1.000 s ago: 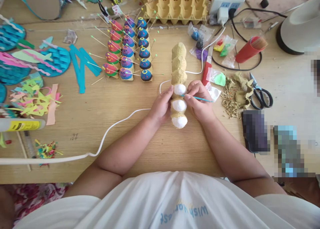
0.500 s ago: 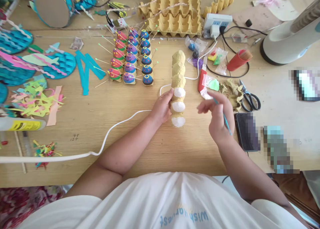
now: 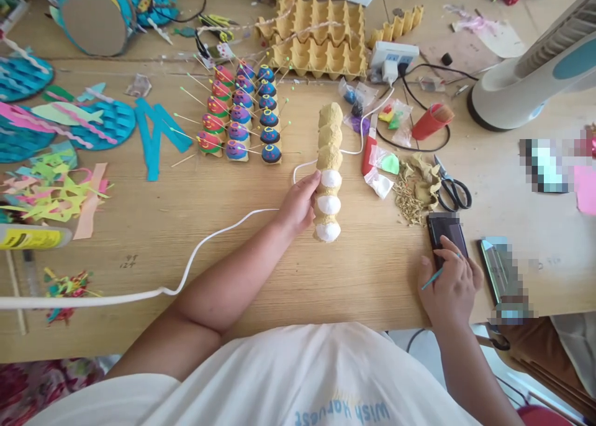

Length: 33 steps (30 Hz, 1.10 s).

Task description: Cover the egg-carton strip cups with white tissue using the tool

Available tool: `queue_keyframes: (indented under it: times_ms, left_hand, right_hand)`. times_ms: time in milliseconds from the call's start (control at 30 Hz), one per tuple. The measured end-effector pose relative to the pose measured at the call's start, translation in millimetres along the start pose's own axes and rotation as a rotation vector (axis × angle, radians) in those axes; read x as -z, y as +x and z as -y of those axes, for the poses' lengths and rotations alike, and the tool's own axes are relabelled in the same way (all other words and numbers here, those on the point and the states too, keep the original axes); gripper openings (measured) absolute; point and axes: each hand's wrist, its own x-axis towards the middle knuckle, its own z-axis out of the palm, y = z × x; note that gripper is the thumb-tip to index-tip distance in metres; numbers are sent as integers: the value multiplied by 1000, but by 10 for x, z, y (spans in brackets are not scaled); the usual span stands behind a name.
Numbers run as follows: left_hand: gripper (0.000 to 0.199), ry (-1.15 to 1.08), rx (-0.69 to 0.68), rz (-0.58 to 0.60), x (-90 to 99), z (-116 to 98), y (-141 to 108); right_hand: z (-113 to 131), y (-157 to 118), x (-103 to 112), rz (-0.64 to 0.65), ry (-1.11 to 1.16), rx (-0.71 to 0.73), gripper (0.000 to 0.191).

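Note:
A tan egg-carton strip with several bumps stands out lengthwise before me; its three nearest bumps carry white patches. My left hand grips the strip by its left side, fingers partly hidden beneath it. Over the lower part of a black phone is my right hand, with a thin blue tool held in its fingers. Whether a fingertip touches the phone's screen cannot be told. Between the two hands, farther back, lies a bag of white clay.
Painted egg-carton strips with sticks stand left of centre. Scissors, carton scraps and a red tube lie right. A white cable crosses the left side. A power strip and egg trays sit behind.
My right hand has moved right and toward me, from beside the strip to over the phone, still with the blue tool. My left hand keeps its hold. The view has shifted slightly.

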Motion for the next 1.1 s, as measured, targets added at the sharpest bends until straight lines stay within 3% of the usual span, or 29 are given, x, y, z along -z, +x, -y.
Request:
queue_keyframes:
  times_ms: [133, 267, 367, 467, 567, 667, 767, 933, 1100]
  left_hand:
    - [31, 1, 1, 12, -21, -13, -16]
    - [31, 13, 5, 2, -21, -21, -16]
    - [30, 19, 9, -1, -6, -17, -4]
    - [29, 10, -8, 18, -1, -14, 5]
    - [26, -10, -8, -2, -4, -15, 6]
    - [28, -14, 3, -14, -4, -14, 3]
    - [29, 6, 12, -7, 6, -9, 2]
    - [33, 34, 0, -34, 34, 11, 12]
    - [38, 32, 19, -20, 27, 9, -1]
  right_hand:
    - [346, 282, -21, -20, 111, 107, 19]
    - [901, 762, -130, 76, 401, 255, 14]
    - [1239, 1141, -360, 29, 664, 334, 18]
    - [1429, 1374, -691, -96, 920, 210, 19]
    - [1478, 1427, -947, -233, 1090, 19, 32]
    - [1436, 1408, -1014, -232, 1063, -35, 46]
    - [1417, 1412, -989, -110, 1089, 2, 49]
    - [1486, 1456, -1047, 127, 1556, -80, 26]
    - [1477, 1472, -1073, 295, 1695, -110, 36]
